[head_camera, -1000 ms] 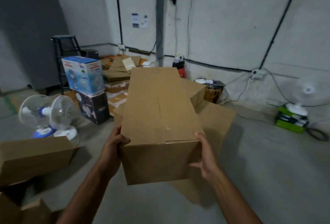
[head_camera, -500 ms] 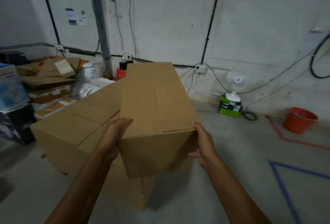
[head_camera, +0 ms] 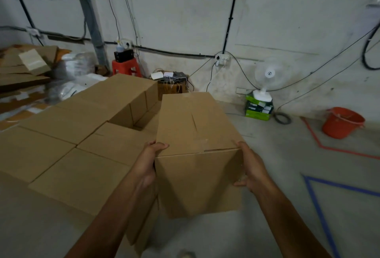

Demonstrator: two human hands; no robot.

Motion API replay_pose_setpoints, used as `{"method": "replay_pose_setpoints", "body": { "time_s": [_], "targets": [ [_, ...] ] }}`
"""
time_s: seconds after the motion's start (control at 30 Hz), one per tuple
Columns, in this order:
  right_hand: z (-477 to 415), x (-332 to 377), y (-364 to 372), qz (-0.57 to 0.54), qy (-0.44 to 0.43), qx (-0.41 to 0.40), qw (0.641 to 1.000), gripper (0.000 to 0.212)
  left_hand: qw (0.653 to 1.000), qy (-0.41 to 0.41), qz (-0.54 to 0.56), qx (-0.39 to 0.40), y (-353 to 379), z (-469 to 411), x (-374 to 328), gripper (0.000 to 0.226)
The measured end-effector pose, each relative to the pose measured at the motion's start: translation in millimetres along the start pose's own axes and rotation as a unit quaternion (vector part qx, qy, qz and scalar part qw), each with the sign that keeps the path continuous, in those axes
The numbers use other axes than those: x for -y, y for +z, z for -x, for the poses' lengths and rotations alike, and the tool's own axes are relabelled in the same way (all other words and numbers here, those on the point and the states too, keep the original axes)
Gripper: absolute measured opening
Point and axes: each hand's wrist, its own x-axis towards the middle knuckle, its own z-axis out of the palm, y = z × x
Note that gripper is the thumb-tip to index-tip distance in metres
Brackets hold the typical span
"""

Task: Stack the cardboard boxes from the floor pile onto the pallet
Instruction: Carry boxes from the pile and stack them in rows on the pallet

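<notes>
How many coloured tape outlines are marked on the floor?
2. Red tape outline lies on the floor beside the orange bucket, right of the held box. Blue tape outline lies nearer, lower right. More may be hidden.

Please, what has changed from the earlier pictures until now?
The person turned right with the box, so it now hangs beside the right edge of the stacked boxes, and an orange bucket came into view. Unchanged: the left hand and right hand grip the box's near end as before.

Plain brown cardboard box (head_camera: 193, 126), orange bucket (head_camera: 342, 123), red stool (head_camera: 126, 68)
</notes>
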Motion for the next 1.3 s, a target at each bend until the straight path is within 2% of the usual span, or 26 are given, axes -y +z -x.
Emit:
{"method": "replay_pose_setpoints", "body": {
  "time_s": [0.1,0.23,0.37,0.43,0.5,0.53,0.57,0.63,0.73,0.83,0.93,1.1,1.3],
  "targets": [
    [-60,19,4,0.020,0.010,-0.011,1.000,0.050,0.999,-0.030,0.013,-0.009,18,-56,9,0.059],
    [-133,54,13,0.049,0.018,-0.012,0.999,0.044,0.998,-0.045,0.023,-0.026,44,-125,11,0.065],
    [-199,86,22,0.068,0.041,-0.007,0.997,0.042,0.996,-0.058,0.038,-0.057,65,-185,15,0.086],
    [-231,102,28,0.075,0.044,0.009,0.996,0.034,0.994,-0.063,0.045,-0.074,77,-213,16,0.069],
    [-266,115,34,0.082,0.053,0.022,0.995,0.030,0.994,-0.063,0.041,-0.083,90,-242,19,0.031],
    [-285,120,37,0.085,0.058,0.033,0.994,0.032,0.993,-0.063,0.036,-0.090,97,-254,19,0.015],
    [-306,125,40,0.092,0.063,0.043,0.993,0.037,0.993,-0.059,0.036,-0.099,104,-266,20,0.011],
    [-347,135,48,0.105,0.073,0.063,0.990,0.049,0.988,-0.042,0.035,-0.145,118,-291,22,0.025],
    [-409,150,59,0.129,0.081,0.097,0.984,0.047,0.978,-0.032,0.049,-0.198,135,-326,28,0.048],
    [-466,169,69,0.165,0.092,0.144,0.971,0.060,0.969,-0.014,0.053,-0.242,159,-351,34,0.064],
    [-507,191,81,0.188,0.099,0.184,0.960,0.068,0.954,0.005,0.049,-0.296,179,-371,41,0.052],
    [-552,212,123,0.249,0.102,0.253,0.929,0.062,0.919,0.042,0.079,-0.385,194,-393,44,0.034],
    [-598,201,192,0.298,0.114,0.298,0.900,0.069,0.879,0.054,0.107,-0.461,164,-439,47,0.034]
  ]
}}
